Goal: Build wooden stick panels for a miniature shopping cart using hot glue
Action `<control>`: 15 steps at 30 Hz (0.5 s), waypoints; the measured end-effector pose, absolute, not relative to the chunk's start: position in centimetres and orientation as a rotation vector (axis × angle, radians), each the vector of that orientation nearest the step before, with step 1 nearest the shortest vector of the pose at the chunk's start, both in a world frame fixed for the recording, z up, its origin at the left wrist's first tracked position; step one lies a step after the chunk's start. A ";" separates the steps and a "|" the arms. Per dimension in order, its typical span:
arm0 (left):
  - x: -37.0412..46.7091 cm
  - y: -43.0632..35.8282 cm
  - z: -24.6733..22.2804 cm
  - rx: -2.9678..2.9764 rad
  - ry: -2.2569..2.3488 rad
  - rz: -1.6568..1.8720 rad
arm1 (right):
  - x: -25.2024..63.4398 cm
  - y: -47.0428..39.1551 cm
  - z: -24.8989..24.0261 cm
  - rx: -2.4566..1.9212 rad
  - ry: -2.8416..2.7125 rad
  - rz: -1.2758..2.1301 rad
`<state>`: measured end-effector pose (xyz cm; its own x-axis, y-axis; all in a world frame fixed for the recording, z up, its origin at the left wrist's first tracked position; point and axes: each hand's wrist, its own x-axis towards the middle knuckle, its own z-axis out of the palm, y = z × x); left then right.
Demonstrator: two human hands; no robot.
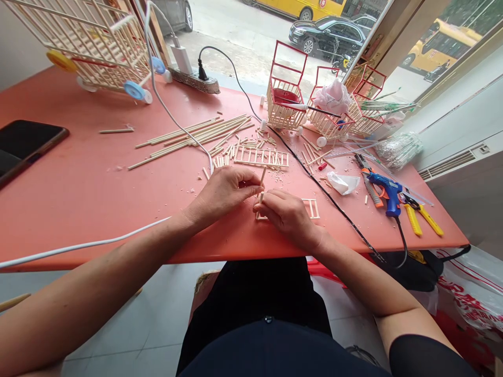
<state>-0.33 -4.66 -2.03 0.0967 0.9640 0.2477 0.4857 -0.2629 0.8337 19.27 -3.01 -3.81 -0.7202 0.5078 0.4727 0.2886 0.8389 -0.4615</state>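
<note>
My left hand [231, 189] is closed in a pinch on a short wooden stick [263, 176] that points upward. Close beside it, my right hand [288, 213] is closed, its fingertips around the end of another short wooden stick [261, 197]. Beneath the right hand lies a small ladder-like stick frame [313, 209], partly hidden by the hand. A second ladder-like frame [261, 157] rests flat just beyond my hands. Cut stick pieces [222, 161] are scattered to its left, with long wooden sticks [196, 136] behind them.
Small stick carts [285, 107] stand at the back, and a larger one [113, 52] at back left. A black cable [314, 180] crosses the table. To the right lie a blue glue gun [389, 191], yellow-handled pliers [422, 217] and crumpled tissue [343, 183]. A phone [27, 144] lies left.
</note>
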 end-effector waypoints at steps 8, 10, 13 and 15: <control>-0.4 -4.8 -2.0 1.809 1.420 1.068 | 19.4 -3.1 -3.8 -0.577 -2.413 0.483; -0.4 -4.8 -1.8 1.805 1.413 1.059 | 19.4 -3.0 -3.8 -0.567 -2.411 0.475; -0.4 -4.7 -1.7 1.814 1.398 1.055 | 19.4 -3.0 -3.7 -0.589 -2.424 0.486; -0.4 -4.7 -1.6 1.823 1.387 1.054 | 19.5 -3.0 -3.7 -0.611 -2.437 0.507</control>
<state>-0.42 -4.69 -1.62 0.1344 0.9642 0.2286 0.4782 -0.2651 0.8373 19.47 -3.04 -3.72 -0.7327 0.5249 0.4332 0.3085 0.8235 -0.4761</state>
